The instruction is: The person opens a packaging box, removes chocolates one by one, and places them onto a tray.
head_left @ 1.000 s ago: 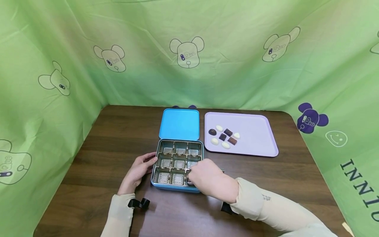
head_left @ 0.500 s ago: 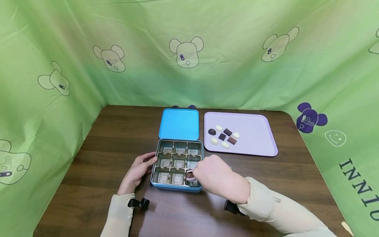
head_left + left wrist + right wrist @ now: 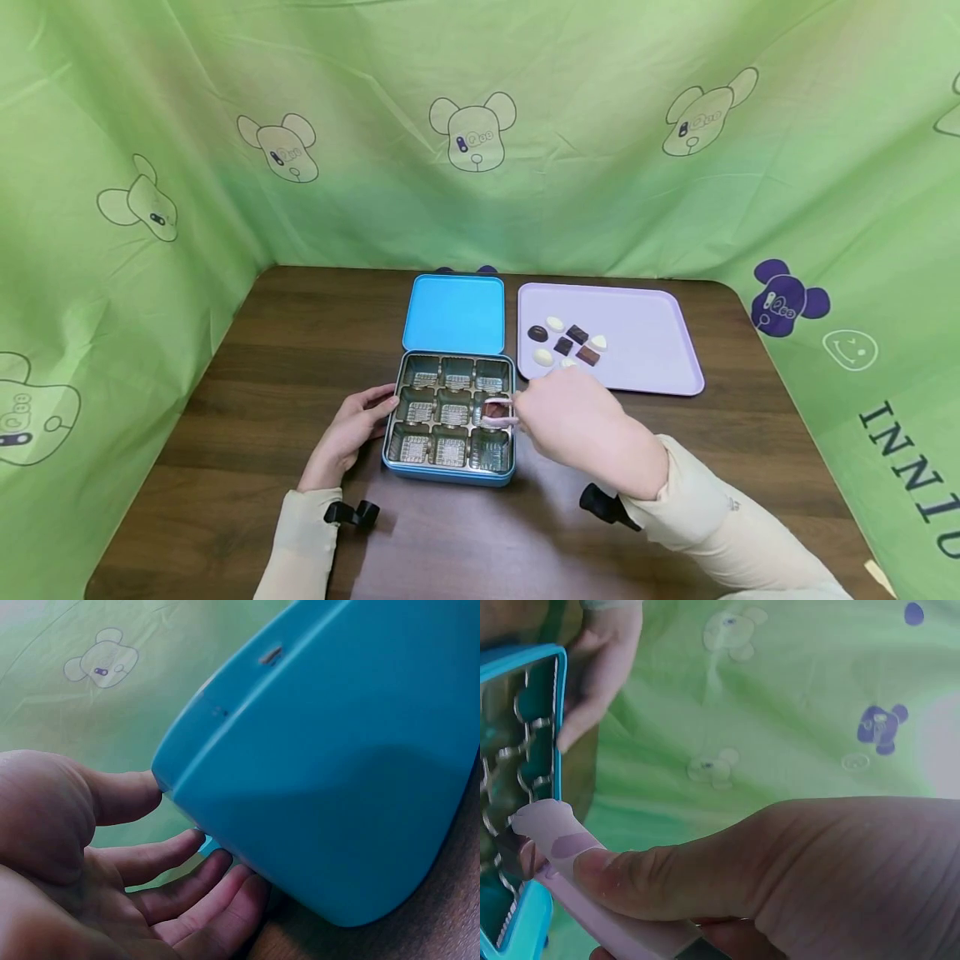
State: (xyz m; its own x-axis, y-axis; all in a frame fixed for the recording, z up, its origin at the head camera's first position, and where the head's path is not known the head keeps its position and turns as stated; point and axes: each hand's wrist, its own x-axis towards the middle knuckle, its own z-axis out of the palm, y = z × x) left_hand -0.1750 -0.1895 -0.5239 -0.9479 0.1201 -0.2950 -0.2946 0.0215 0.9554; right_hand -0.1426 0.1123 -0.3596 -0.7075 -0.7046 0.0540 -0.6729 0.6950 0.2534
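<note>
In the head view, my right hand [image 3: 588, 421] holds pale pink tongs [image 3: 501, 412] over the right-hand middle compartment of a blue tin [image 3: 450, 472]. Between the tong tips is a brown chocolate [image 3: 495, 410]; I cannot tell if it touches the compartment floor. The right wrist view has the thumb pressing on the tongs [image 3: 570, 847], with the chocolate [image 3: 516, 853] at their end. My left hand [image 3: 355, 431] rests against the tin's left side, thumb near the rim. Its fingertips touch the blue wall [image 3: 315, 817] in the left wrist view.
The tin's open blue lid [image 3: 455, 315] lies behind it. To the right stands a lilac tray [image 3: 652, 342] bearing several dark, brown and white chocolates [image 3: 563, 345]. A green printed curtain [image 3: 562, 217] hangs around the wooden table [image 3: 315, 333].
My right hand has moved back and right, carrying the tongs and brown chocolate from the front right compartment to the right-hand middle one. My left hand has stayed at the tin's side.
</note>
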